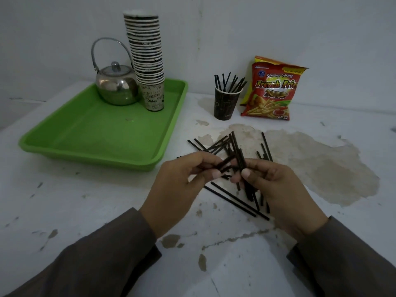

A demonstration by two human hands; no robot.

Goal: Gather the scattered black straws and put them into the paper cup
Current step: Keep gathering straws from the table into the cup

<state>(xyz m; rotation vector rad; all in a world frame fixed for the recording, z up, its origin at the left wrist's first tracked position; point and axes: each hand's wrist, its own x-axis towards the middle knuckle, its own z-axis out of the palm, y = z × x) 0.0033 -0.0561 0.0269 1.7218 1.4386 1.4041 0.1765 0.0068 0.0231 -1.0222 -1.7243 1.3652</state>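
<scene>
one stained white table (278, 243), bare wall (300, 28)

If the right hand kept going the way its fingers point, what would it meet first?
The right hand points left, toward the left hand; it would probably meet that hand's fingertips and the held straws almost at once, though depth is unclear.

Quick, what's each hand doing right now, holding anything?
Left hand: fingers closed on a few black straws.
Right hand: fingers closed on a bunch of the same straws, above the scattered pile.
</scene>
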